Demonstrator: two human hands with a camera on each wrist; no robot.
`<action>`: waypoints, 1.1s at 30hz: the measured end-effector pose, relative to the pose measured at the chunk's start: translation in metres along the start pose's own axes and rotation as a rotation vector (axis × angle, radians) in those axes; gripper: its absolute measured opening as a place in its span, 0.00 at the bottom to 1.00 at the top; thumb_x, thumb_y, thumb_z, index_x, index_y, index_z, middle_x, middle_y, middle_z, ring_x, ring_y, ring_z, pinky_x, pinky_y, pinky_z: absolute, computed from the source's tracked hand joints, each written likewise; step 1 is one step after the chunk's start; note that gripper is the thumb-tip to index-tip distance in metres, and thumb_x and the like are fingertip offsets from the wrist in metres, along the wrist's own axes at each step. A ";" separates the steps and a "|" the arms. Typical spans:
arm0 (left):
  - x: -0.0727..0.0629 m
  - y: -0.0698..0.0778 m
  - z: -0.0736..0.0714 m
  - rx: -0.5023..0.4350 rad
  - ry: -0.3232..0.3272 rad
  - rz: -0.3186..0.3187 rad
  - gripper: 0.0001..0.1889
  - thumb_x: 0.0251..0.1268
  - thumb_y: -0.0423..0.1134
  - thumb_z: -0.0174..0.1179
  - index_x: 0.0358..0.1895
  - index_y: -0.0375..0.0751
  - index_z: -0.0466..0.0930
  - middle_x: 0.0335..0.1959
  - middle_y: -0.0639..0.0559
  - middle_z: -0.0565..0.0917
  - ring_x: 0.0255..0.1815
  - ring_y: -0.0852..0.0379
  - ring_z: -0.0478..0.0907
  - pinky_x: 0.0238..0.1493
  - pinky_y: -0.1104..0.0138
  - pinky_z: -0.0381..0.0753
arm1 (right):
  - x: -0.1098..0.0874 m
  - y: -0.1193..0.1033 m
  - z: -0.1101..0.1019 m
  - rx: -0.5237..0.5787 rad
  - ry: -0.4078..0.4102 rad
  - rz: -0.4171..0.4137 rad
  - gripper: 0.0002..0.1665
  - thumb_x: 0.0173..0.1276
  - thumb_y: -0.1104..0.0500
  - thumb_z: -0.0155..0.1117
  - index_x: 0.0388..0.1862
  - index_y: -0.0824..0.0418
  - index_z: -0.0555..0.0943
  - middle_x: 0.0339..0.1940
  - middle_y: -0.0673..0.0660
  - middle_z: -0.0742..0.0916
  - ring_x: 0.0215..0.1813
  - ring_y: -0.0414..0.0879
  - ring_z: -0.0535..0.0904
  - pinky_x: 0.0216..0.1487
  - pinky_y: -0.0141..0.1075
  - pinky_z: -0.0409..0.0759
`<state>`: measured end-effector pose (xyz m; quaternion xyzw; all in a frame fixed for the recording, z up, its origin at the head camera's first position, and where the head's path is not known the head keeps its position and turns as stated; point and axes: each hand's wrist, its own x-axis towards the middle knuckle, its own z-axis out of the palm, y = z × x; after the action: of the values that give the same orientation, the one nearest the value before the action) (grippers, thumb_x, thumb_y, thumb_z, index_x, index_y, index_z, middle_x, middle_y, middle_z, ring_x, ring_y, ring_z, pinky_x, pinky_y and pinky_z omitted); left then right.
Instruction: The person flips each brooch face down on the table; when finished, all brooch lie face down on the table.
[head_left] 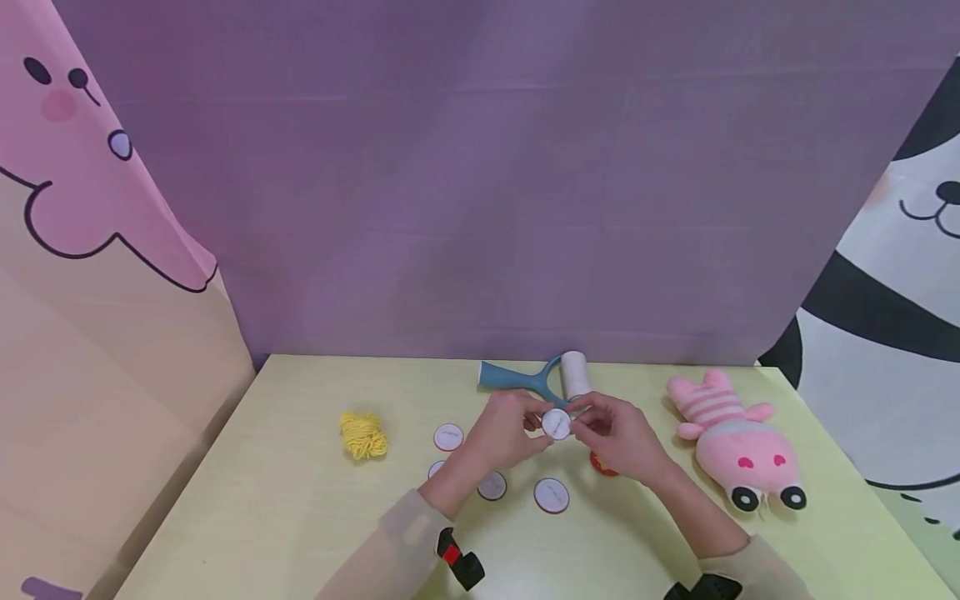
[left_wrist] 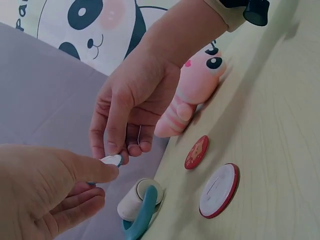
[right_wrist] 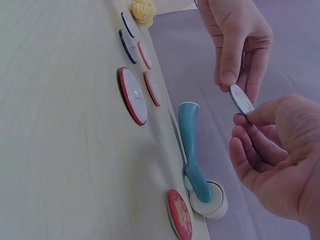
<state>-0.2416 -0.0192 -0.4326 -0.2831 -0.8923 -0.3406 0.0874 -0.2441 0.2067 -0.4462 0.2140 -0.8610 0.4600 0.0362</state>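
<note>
Both hands hold one round pin badge point(head_left: 557, 424) above the table, its white back facing up and a blue rim showing in the right wrist view. My left hand point(head_left: 517, 429) pinches its left edge between thumb and fingers. From the other side, my right hand point(head_left: 618, 433) grips the opposite edge with thumb and fingertips. Below them, several more badges lie white back up, among them a large red-rimmed badge point(left_wrist: 220, 191) and a smaller badge point(head_left: 448, 437) on the left. A red badge point(right_wrist: 180, 214) with a printed front lies face up under the right hand.
A lint roller point(head_left: 517, 379) with a blue handle and white roll lies at the table's back edge, just beyond the hands. Yellow yarn point(head_left: 363, 436) sits to the left. On the right lies a pink plush toy point(head_left: 738, 442). A purple cloth point(head_left: 480, 208) hangs behind the table.
</note>
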 end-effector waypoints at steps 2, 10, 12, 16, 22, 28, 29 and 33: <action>0.000 0.001 0.000 0.028 -0.004 0.000 0.20 0.60 0.36 0.79 0.56 0.39 0.91 0.41 0.49 0.91 0.35 0.63 0.85 0.40 0.81 0.80 | -0.001 -0.001 0.000 0.010 -0.004 0.006 0.13 0.72 0.63 0.73 0.54 0.59 0.86 0.35 0.61 0.92 0.36 0.50 0.89 0.42 0.29 0.85; -0.002 0.005 0.000 0.118 -0.005 -0.008 0.23 0.62 0.37 0.78 0.61 0.41 0.89 0.40 0.49 0.92 0.37 0.62 0.84 0.39 0.80 0.79 | -0.003 -0.003 0.000 -0.005 0.005 -0.004 0.16 0.71 0.64 0.73 0.57 0.59 0.88 0.35 0.61 0.92 0.37 0.49 0.89 0.42 0.29 0.86; -0.003 0.006 0.000 0.136 0.001 -0.004 0.23 0.62 0.38 0.78 0.61 0.41 0.89 0.40 0.49 0.92 0.37 0.61 0.84 0.39 0.80 0.79 | -0.003 -0.002 0.000 -0.004 0.008 -0.005 0.17 0.71 0.65 0.73 0.58 0.59 0.88 0.35 0.61 0.92 0.37 0.50 0.89 0.41 0.29 0.86; -0.004 0.008 0.000 0.196 0.009 0.012 0.22 0.62 0.39 0.78 0.60 0.42 0.89 0.39 0.50 0.90 0.35 0.62 0.83 0.36 0.80 0.76 | -0.003 -0.001 0.001 0.001 0.006 -0.001 0.17 0.72 0.64 0.72 0.58 0.59 0.89 0.35 0.62 0.92 0.34 0.51 0.88 0.37 0.30 0.85; -0.005 0.006 0.003 0.241 -0.021 0.006 0.21 0.63 0.40 0.78 0.60 0.43 0.90 0.39 0.49 0.88 0.33 0.65 0.80 0.34 0.80 0.74 | -0.005 0.003 0.005 -0.033 0.000 -0.023 0.16 0.71 0.65 0.72 0.57 0.56 0.90 0.33 0.60 0.92 0.30 0.47 0.87 0.31 0.31 0.82; -0.006 0.003 0.007 0.234 -0.050 -0.012 0.21 0.62 0.40 0.78 0.58 0.42 0.90 0.40 0.51 0.87 0.34 0.66 0.80 0.35 0.81 0.75 | -0.006 0.006 0.006 -0.048 -0.051 -0.114 0.20 0.66 0.68 0.75 0.57 0.60 0.88 0.32 0.51 0.91 0.33 0.36 0.85 0.38 0.30 0.85; -0.006 0.003 0.007 0.231 -0.051 -0.013 0.21 0.62 0.40 0.78 0.58 0.42 0.90 0.40 0.51 0.87 0.35 0.66 0.80 0.35 0.81 0.76 | -0.006 0.006 0.006 -0.048 -0.060 -0.122 0.21 0.65 0.68 0.76 0.57 0.61 0.88 0.32 0.50 0.90 0.33 0.36 0.84 0.37 0.30 0.85; -0.008 0.003 0.010 0.217 -0.054 -0.018 0.20 0.63 0.39 0.78 0.58 0.40 0.90 0.41 0.50 0.89 0.35 0.65 0.82 0.35 0.81 0.76 | -0.006 0.007 0.006 -0.065 -0.072 -0.125 0.21 0.63 0.68 0.78 0.56 0.61 0.88 0.32 0.48 0.88 0.33 0.35 0.82 0.36 0.30 0.84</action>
<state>-0.2334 -0.0147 -0.4411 -0.2730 -0.9285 -0.2349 0.0903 -0.2408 0.2071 -0.4570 0.2826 -0.8611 0.4206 0.0410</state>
